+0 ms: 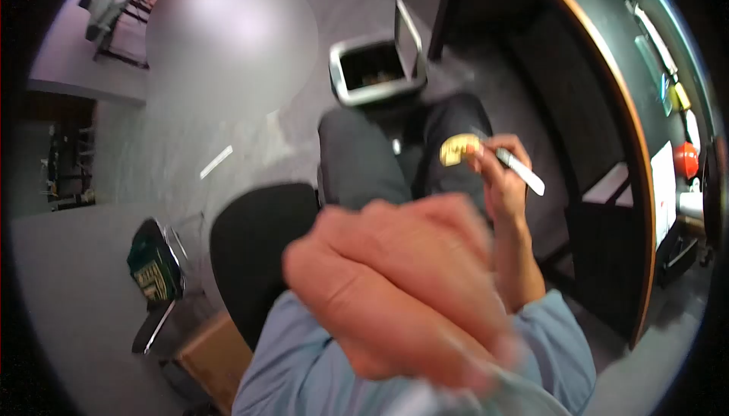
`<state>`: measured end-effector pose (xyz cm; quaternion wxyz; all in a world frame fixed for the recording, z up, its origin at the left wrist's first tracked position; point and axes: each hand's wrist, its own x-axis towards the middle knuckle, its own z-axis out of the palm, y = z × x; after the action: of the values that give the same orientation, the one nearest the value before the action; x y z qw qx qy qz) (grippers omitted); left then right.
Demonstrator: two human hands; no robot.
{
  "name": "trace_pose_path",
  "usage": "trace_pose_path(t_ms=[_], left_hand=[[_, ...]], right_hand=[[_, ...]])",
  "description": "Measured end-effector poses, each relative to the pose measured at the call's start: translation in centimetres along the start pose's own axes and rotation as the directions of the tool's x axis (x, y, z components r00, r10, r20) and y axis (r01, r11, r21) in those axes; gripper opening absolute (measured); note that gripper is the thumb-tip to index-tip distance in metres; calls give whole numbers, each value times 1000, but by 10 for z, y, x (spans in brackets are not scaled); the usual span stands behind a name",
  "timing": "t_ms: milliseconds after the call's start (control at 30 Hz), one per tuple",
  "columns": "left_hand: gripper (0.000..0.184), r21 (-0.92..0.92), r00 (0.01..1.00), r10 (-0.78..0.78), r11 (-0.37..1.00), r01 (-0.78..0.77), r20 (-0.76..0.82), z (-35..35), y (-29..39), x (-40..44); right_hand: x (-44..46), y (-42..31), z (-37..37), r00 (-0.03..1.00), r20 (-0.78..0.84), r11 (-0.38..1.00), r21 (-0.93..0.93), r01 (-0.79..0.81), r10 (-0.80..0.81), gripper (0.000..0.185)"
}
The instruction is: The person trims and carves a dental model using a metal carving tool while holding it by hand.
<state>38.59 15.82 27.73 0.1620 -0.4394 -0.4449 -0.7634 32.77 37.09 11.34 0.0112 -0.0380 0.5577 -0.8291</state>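
Observation:
My right hand [503, 177] is out in front of my right knee, its fingers closed on a yellow rounded piece [459, 148] with dark marks. A slim white stick-like thing [524, 173] with a dark end is also held in it, pointing down to the right. My left hand [395, 279] is very close to the camera, large and blurred. Its fingers are curled together, and whatever they may hold is hidden. Beyond my knees, an open bin [364, 97] with a pale rim stands on the floor, its lid raised and dark contents inside.
To my right runs a dark desk [600, 36] with an orange-brown edge, bearing a red round object [686, 161], papers [664, 196] and small items. A chair [262, 226] is close at my left, with a cardboard box [216, 359] and green bag [152, 264] nearby.

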Motion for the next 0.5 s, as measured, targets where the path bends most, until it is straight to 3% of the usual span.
trace_pose_path(t_ms=[33, 67, 100, 333, 500], left_hand=[[9, 14, 1000, -9, 1000, 9, -9, 4, 8, 0], [9, 27, 1000, -4, 1000, 4, -13, 10, 14, -2], [9, 29, 1000, 9, 1000, -9, -10, 15, 19, -3], [11, 48, 997, 62, 997, -60, -36, 34, 13, -9], [12, 160, 991, 97, 984, -81, -96, 18, 18, -3]], right_hand=[[-5, -11, 4, 995, -42, 995, -45, -91, 89, 15], [-10, -12, 12, 990, -95, 994, 30, -103, 105, 14], [-9, -5, 7, 996, -10, 990, 117, -82, 84, 14], [-8, 3, 18, 992, -17, 987, 101, -125, 127, 16], [10, 8, 21, 991, -26, 987, 102, -128, 131, 17]])
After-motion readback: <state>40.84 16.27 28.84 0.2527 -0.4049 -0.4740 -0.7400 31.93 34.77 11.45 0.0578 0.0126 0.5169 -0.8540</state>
